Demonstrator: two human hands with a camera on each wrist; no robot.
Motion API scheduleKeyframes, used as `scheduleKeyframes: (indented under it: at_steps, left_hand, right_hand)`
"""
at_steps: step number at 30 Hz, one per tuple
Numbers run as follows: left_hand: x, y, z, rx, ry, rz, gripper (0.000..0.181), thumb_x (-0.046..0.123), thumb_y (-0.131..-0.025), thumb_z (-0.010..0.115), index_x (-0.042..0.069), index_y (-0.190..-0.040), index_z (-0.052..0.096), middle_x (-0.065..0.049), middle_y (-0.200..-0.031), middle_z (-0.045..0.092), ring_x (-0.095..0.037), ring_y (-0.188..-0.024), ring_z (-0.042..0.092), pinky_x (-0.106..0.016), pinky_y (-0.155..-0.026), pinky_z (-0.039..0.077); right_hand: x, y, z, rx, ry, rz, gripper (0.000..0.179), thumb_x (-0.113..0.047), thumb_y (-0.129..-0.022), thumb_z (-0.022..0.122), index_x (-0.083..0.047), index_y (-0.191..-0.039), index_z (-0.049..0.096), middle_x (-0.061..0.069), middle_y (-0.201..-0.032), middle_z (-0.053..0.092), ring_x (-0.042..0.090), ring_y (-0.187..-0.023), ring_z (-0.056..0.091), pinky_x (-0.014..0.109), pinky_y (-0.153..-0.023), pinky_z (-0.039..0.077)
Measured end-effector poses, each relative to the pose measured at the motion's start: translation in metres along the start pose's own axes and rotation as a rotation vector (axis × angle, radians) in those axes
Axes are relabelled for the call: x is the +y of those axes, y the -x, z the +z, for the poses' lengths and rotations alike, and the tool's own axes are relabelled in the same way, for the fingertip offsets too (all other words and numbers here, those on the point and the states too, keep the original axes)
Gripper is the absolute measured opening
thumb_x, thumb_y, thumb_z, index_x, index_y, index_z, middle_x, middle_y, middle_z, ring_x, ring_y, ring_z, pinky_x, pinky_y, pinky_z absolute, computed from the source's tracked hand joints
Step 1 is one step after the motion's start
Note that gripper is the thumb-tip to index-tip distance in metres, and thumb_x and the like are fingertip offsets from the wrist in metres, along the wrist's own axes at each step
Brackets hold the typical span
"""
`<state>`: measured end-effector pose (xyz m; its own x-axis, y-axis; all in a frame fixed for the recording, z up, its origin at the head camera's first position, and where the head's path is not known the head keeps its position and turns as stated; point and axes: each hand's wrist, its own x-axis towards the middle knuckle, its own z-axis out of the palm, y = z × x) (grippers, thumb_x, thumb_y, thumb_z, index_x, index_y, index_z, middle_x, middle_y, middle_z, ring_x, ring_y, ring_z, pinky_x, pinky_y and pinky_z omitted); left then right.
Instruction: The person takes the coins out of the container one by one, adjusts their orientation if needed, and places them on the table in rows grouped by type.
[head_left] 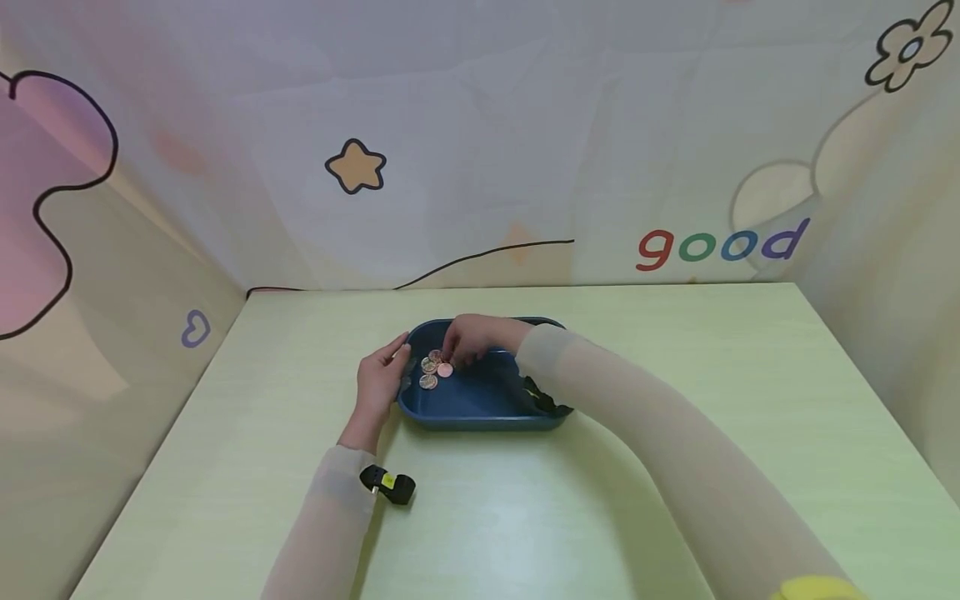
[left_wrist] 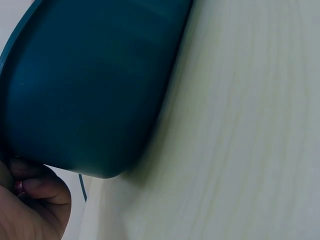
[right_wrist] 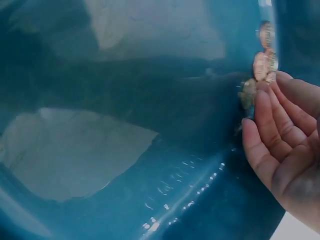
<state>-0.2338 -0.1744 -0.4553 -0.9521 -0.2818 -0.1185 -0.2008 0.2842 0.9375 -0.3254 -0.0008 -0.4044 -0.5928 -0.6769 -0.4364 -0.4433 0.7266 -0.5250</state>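
A dark blue rectangular tray (head_left: 480,422) with rounded corners lies on the table. My left hand (head_left: 379,385) grips its left end, thumb at the rim; in the left wrist view curled fingers (left_wrist: 47,187) show by the tray's edge. Several coins (head_left: 428,381), copper and pale in colour, lie inside the tray near its left end. Reaching in from the right, my right hand (head_left: 476,337) has its fingertips down among them. The right wrist view shows its thumb and fingers (right_wrist: 265,117) bunched at the coins, pinching a coin (right_wrist: 272,76) there.
The tray stands on a pale wood-grain table (head_left: 480,517), away from its back edge. A printed cloth wall (head_left: 480,167) rises behind and at both sides. A black wrist camera (head_left: 388,485) is strapped to the left sleeve. Something yellow (head_left: 817,588) shows at the bottom right.
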Motion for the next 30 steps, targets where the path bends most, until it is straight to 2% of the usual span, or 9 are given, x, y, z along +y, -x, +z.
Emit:
scheduleKeyframes:
  at_steps: [7, 13, 20, 24, 30]
  left_hand:
    - [0.001, 0.001, 0.0, 0.014, 0.007, 0.008, 0.039, 0.024, -0.105, 0.058, 0.012, -0.142, 0.062, -0.019, -0.144, 0.061, -0.01, -0.081, 0.047, -0.018, -0.061, 0.036]
    - [0.0, 0.002, 0.0, 0.016, 0.012, 0.027, 0.038, 0.022, -0.104, 0.058, 0.011, -0.141, 0.062, -0.021, -0.141, 0.063, -0.01, -0.075, 0.042, -0.019, -0.059, 0.033]
    - [0.001, 0.003, 0.001, 0.027, 0.024, 0.02, 0.038, 0.022, -0.104, 0.058, 0.011, -0.14, 0.063, -0.023, -0.134, 0.065, -0.009, -0.073, 0.043, -0.018, -0.058, 0.034]
    - [-0.002, 0.002, 0.001, 0.029, 0.027, 0.021, 0.038, 0.022, -0.104, 0.059, 0.011, -0.14, 0.063, -0.021, -0.141, 0.062, -0.009, -0.08, 0.047, -0.018, -0.062, 0.037]
    - [-0.002, 0.002, 0.001, 0.043, 0.027, 0.03, 0.038, 0.021, -0.104, 0.059, 0.01, -0.139, 0.064, -0.022, -0.14, 0.063, -0.011, -0.081, 0.047, -0.018, -0.062, 0.037]
  right_hand:
    - [0.002, -0.007, 0.008, 0.024, 0.042, -0.01, 0.027, -0.011, -0.099, 0.066, -0.003, -0.124, 0.073, 0.015, -0.115, 0.074, 0.01, -0.078, 0.062, 0.023, -0.07, 0.051]
    - [0.001, -0.008, 0.012, 0.068, 0.054, -0.048, 0.025, -0.009, -0.096, 0.069, -0.002, -0.119, 0.074, 0.016, -0.116, 0.075, 0.012, -0.078, 0.066, 0.024, -0.075, 0.057]
    - [0.001, -0.013, 0.018, 0.106, 0.096, -0.064, 0.017, -0.01, -0.094, 0.073, -0.002, -0.109, 0.075, 0.013, -0.105, 0.074, 0.011, -0.072, 0.059, 0.022, -0.07, 0.052]
    - [0.001, -0.016, 0.021, 0.111, 0.107, -0.053, 0.013, -0.01, -0.094, 0.073, -0.003, -0.104, 0.073, 0.011, -0.1, 0.071, 0.012, -0.074, 0.058, 0.022, -0.071, 0.051]
    - [0.0, -0.018, 0.022, 0.121, 0.146, -0.046, 0.007, -0.011, -0.093, 0.075, -0.004, -0.095, 0.072, 0.006, -0.088, 0.067, 0.011, -0.073, 0.056, 0.021, -0.069, 0.05]
